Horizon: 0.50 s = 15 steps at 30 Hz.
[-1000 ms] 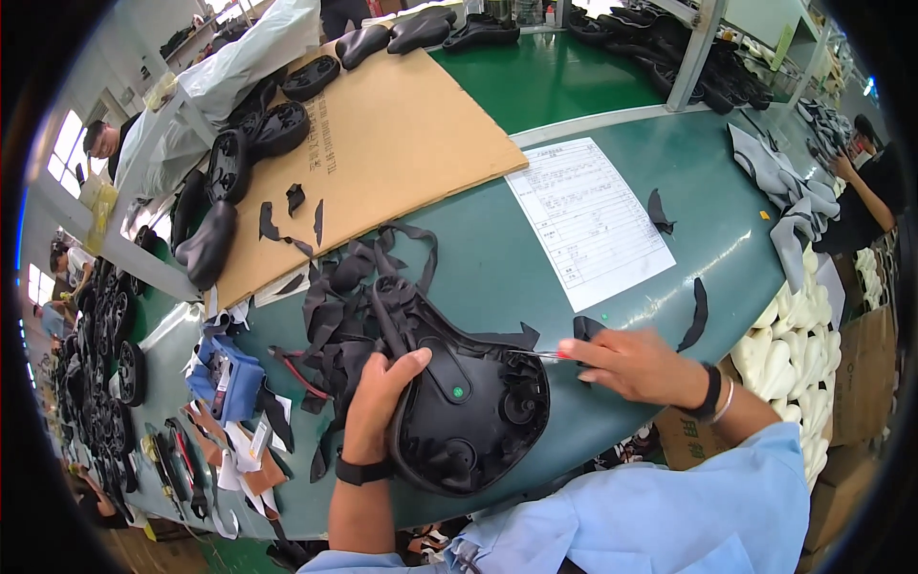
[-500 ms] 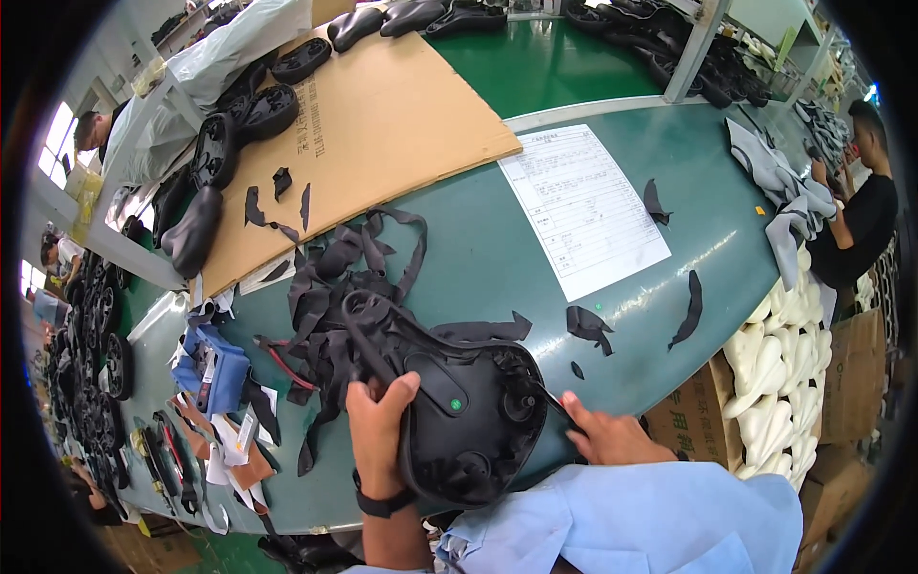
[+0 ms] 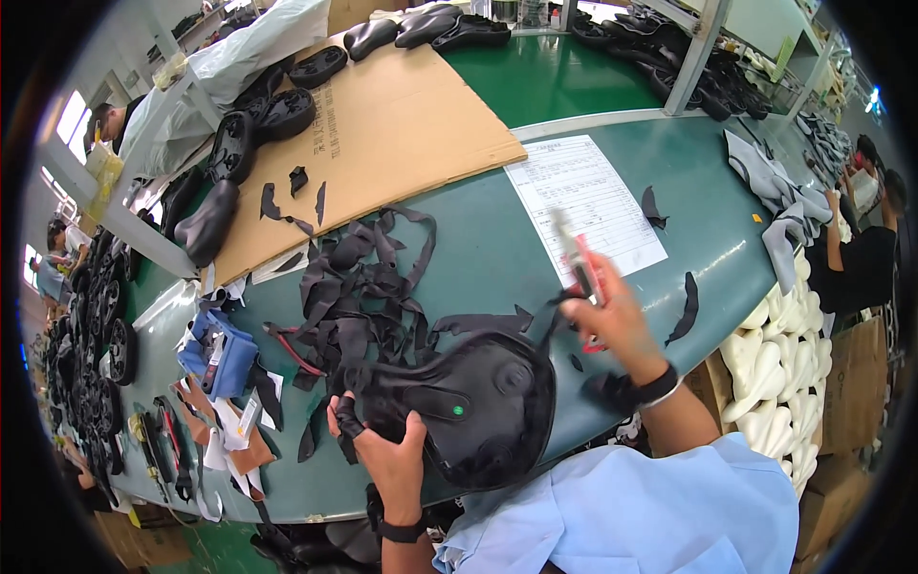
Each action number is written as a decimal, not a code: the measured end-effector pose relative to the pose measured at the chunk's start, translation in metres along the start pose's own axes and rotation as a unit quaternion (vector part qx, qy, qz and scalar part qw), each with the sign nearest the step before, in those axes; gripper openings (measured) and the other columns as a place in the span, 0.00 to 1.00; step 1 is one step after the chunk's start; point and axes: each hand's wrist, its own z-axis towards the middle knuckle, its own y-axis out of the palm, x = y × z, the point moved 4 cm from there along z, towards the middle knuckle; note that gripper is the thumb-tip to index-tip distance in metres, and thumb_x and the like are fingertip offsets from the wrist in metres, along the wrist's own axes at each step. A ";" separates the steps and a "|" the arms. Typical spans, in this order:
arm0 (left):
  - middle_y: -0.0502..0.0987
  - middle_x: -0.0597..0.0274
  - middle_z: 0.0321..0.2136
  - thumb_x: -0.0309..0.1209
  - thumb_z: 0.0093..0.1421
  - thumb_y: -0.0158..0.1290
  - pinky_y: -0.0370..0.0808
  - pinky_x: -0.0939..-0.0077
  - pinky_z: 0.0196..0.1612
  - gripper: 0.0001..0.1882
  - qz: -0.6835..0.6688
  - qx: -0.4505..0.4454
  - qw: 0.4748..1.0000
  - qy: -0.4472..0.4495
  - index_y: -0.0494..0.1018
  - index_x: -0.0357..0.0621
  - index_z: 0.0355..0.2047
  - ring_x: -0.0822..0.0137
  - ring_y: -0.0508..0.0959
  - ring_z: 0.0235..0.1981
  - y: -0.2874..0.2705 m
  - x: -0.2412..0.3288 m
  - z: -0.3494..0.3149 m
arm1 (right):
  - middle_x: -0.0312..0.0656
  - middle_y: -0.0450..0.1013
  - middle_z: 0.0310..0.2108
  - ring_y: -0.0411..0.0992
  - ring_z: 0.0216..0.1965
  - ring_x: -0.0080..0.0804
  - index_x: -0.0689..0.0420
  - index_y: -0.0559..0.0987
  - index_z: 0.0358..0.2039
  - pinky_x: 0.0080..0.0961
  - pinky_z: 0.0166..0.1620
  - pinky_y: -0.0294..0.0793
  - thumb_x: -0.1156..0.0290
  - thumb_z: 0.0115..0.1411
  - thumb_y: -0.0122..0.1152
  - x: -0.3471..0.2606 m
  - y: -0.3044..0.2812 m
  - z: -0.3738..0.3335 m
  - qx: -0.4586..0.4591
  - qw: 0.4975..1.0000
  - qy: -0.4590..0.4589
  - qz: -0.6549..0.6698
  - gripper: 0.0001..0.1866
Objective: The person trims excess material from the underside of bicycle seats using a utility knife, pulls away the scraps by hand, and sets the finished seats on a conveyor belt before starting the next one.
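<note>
Saddle (image 3: 502,378) black, on the worktop (image 3: 469,244) near the person, wide end to the right, green dot on it. Left hand (image 3: 387,457): fingers wrapped round saddle's narrow end, thumb on the near side. Right hand (image 3: 617,320): fingers closed round a red-handled tool (image 3: 585,268), tip blurred, raised just right of saddle. Black strip (image 3: 549,325) runs from saddle's rim up to right fingers; can't tell if pinched. Heap of black offcuts (image 3: 354,277) beyond saddle's narrow end, red-handled pliers (image 3: 295,352) beside it. Blue box (image 3: 218,359) further left. Printed sheet (image 3: 593,210) beyond right hand, cardboard (image 3: 411,115) at far left.
</note>
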 end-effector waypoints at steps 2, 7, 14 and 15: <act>0.69 0.48 0.46 0.27 0.47 0.58 0.61 0.61 0.54 0.21 0.091 0.033 0.992 0.080 0.71 0.31 0.41 0.53 0.69 0.49 -0.008 0.020 0.002 | 0.36 0.70 0.34 0.67 0.25 0.18 0.55 0.63 0.59 0.15 0.25 0.69 0.75 0.53 0.60 0.005 -0.012 -0.001 0.017 0.997 0.071 0.008 0.32; 0.76 0.48 0.33 0.34 0.43 0.59 0.61 0.62 0.49 0.16 0.197 -0.299 0.864 0.355 0.77 0.36 0.31 0.52 0.72 0.46 0.056 0.090 0.018 | 0.40 0.73 0.40 0.72 0.38 0.25 0.56 0.62 0.57 0.22 0.43 0.72 0.73 0.52 0.66 -0.027 0.038 -0.023 -0.108 0.992 -0.062 -0.012 0.33; 0.76 0.55 0.18 0.36 0.53 0.56 0.62 0.61 0.45 0.12 0.023 -0.316 0.918 0.239 0.79 0.38 0.25 0.56 0.73 0.27 0.094 0.082 0.035 | 0.47 0.76 0.43 0.76 0.40 0.35 0.58 0.62 0.59 0.25 0.44 0.73 0.73 0.56 0.61 -0.019 -0.005 -0.033 -0.127 0.963 -0.140 -0.190 0.30; 0.76 0.55 0.18 0.36 0.53 0.56 0.62 0.61 0.45 0.12 0.023 -0.319 0.918 0.235 0.79 0.38 0.25 0.56 0.73 0.27 0.095 0.082 0.034 | 0.45 0.76 0.39 0.75 0.35 0.35 0.55 0.64 0.59 0.25 0.38 0.72 0.72 0.57 0.61 -0.019 -0.004 -0.036 -0.166 0.937 -0.163 -0.260 0.29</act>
